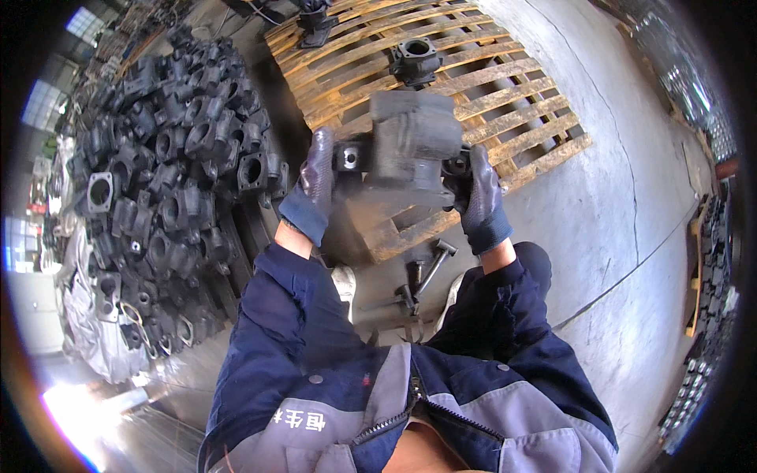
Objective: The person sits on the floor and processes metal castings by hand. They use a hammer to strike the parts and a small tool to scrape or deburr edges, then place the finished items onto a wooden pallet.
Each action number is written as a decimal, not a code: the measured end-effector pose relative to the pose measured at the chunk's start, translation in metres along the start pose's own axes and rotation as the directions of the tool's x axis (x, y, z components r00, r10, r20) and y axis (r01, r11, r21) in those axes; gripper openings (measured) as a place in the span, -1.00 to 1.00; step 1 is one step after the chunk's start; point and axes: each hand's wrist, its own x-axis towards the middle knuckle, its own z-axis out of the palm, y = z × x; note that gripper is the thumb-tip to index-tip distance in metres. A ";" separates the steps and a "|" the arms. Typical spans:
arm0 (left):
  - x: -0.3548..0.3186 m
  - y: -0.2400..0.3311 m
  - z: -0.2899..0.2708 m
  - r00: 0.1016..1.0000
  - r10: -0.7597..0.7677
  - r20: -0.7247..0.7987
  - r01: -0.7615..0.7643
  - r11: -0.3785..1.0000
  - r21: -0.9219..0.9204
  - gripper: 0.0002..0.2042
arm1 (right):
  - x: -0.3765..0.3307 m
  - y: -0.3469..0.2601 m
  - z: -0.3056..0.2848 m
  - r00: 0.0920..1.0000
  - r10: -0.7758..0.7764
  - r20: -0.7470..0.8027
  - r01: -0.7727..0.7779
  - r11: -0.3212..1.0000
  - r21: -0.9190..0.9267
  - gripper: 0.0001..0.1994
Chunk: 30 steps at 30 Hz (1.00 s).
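Between the two gloved hands, in the head view, a heavy grey metal casting (410, 146) is held up in the air, above the near edge of a wooden pallet (505, 94). The left hand (315, 185) grips the left end of the casting, where a round hole with a flange shows; its fingers (322, 162) are pressed together and lie flat along the side of the part. The right hand (481, 197) holds the right end, with its fingers wrapped around that end and closed on it. Both hands wear dark knitted gloves with blue cuffs, and the sleeves are dark blue.

On the pallet, further from the person, one smaller dark casting (415, 59) stands upright with a square flange on top, and a second dark part (314, 22) stands near the far edge. On the person's left, a big pile of similar dark castings (173, 181) lies on the floor, touching each other, many with round openings turned up. Down between the person's legs, some long bolts (426, 276) lie on the concrete floor (615, 221), just beside the near corner of the pallet. At the right rim more dark parts (710, 299) are stacked, but they are too small to tell exactly
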 end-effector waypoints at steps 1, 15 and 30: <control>0.008 0.000 -0.012 0.997 -0.033 0.071 0.037 0.998 -0.059 -0.39 | 0.001 0.001 0.001 0.997 -0.051 0.049 0.052 0.998 -0.019 -0.37; 0.059 -0.027 -0.067 0.755 0.157 0.636 0.026 0.963 -0.269 -0.53 | -0.023 -0.026 0.042 0.900 -0.306 0.309 0.400 0.862 -0.312 -0.27; 0.021 -0.041 -0.023 0.928 0.025 0.371 -0.005 0.998 -0.056 -0.60 | -0.041 -0.025 0.059 0.892 -0.348 0.288 0.450 0.639 -0.624 -0.35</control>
